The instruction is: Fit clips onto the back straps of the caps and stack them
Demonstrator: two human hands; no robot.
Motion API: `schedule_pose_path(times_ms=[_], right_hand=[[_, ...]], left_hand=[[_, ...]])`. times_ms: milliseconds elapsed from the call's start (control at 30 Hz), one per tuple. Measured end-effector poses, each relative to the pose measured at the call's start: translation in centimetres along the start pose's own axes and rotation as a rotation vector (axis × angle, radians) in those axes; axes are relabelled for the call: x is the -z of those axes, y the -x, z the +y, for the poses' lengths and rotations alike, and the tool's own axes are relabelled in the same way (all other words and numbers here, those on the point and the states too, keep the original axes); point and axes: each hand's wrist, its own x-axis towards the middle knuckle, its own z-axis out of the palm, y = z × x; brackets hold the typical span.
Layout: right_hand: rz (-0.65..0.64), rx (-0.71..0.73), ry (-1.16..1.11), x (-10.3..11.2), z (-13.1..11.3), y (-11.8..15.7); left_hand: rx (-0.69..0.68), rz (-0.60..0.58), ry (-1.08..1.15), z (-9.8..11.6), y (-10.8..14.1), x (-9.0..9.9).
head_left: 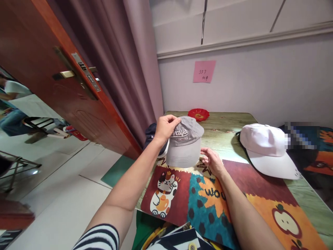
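Observation:
A grey cap [191, 132] with white lettering and a paler brim is in front of me, over the far edge of a colourful mat [179, 194]. My left hand [166, 129] pinches the cap's crown at its upper left. Just right of the brim is my right hand [211, 160], fingers apart and nothing held, its fingertips close to the brim's edge. A dark navy cap [150, 136] sits behind my left hand, partly hidden. To the right, a white cap [265, 144] rests on the wooden table top [229, 123].
A red scalloped dish [198, 114] stands at the table's back edge. A pink note [204, 71] is on the wall. On the left are a purple curtain [130, 52] and an open wooden door [85, 100]. A seated person [15, 88] is partly visible at far left.

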Motion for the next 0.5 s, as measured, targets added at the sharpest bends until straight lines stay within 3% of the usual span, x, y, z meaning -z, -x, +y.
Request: schedule_pose_path(times_ms=[100,233,300,367,500], right_hand=[[-0.034,0.011,-0.097,0.3,-0.1,-0.2],[-0.019,0.070,-0.159,1.3,-0.7,-0.5],[0.038,0.131,-0.158,1.8,-1.2,-0.7],[0.116,0.199,-0.150,2.1,-1.4,-0.9],[0.203,0.284,-0.046,2.3,-1.3,-1.2]], left_hand=[[0.008,-0.027,-0.004,-1.2,-0.8,-3.5],[-0.262,0.054,0.009,-0.8,-0.2,-6.4],[-0.416,0.095,-0.065,-1.4,1.7,-7.0],[-0.476,0.063,-0.184,-3.1,4.5,-7.3],[-0.386,-0.046,-0.414,-7.9,10.6,-7.4]])
